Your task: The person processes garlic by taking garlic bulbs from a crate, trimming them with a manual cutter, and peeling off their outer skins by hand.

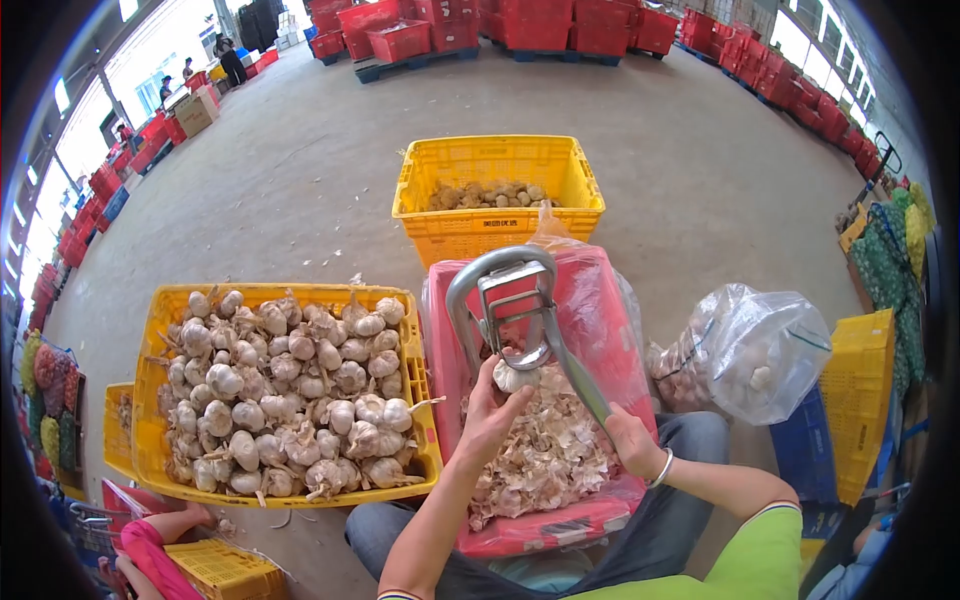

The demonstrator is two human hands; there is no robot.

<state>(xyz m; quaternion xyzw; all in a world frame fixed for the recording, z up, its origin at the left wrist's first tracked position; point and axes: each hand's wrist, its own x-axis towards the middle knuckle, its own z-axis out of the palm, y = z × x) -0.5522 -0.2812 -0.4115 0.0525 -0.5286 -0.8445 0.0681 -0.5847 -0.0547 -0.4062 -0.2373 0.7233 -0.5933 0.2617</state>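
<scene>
My left hand (486, 412) holds a whitish garlic bulb (515, 377) between thumb and fingers, up against the lower end of a metal lever cutter (500, 262). My right hand (633, 442) is closed around the end of the cutter's long greenish-grey handle (583, 390). The cutter stands over a red crate (592, 275) lined with clear plastic, which sits between my knees. Loose garlic skins and stem bits (540, 455) lie in that crate below my hands. To the left, a yellow crate (150, 345) is heaped with whole garlic bulbs (290, 390).
Straight ahead stands another yellow crate (500, 222) with brownish trimmings inside. At right, a clear plastic bag (765, 350) of garlic is beside blue and yellow crates (857, 400). Another person's arm (170, 525) shows at lower left. Red crates (540, 25) are stacked far back.
</scene>
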